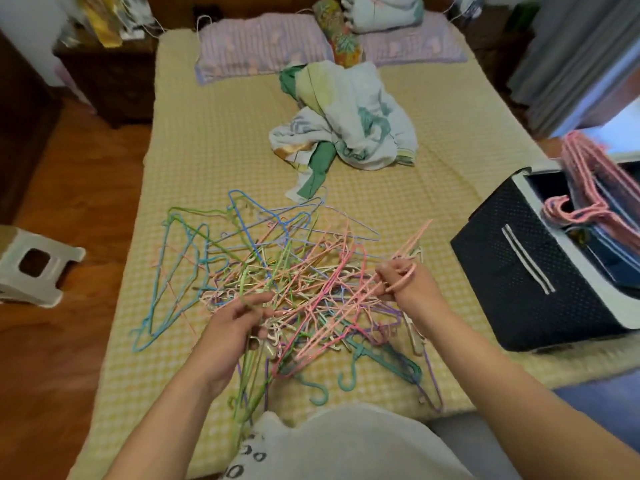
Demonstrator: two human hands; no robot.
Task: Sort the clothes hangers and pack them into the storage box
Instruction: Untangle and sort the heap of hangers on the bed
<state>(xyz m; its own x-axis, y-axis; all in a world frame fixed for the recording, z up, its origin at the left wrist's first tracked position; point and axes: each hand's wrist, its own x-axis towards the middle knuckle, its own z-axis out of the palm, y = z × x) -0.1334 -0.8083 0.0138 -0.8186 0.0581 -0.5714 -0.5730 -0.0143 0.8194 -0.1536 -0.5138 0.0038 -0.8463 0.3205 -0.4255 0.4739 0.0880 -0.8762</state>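
A tangled pile of thin hangers (pixel 277 271) in blue, green, pink, purple and white lies on the yellow checked bed (pixel 214 161). My right hand (pixel 410 284) is closed around the hooks of several pink hangers (pixel 349 306) that stretch down-left across the pile. My left hand (pixel 235 327) grips green hangers (pixel 252 375) whose hooks hang toward the bed's near edge. A black storage box (pixel 519 271) with a white rim stands on the bed at the right, with a bundle of pink hangers (pixel 588 202) standing in it.
A crumpled heap of light and green cloth (pixel 349 123) lies in the middle of the bed, with pillows (pixel 263 46) behind it. A grey plastic stool (pixel 34 268) stands on the wooden floor at the left. A dark bedside cabinet (pixel 110 84) is at the far left.
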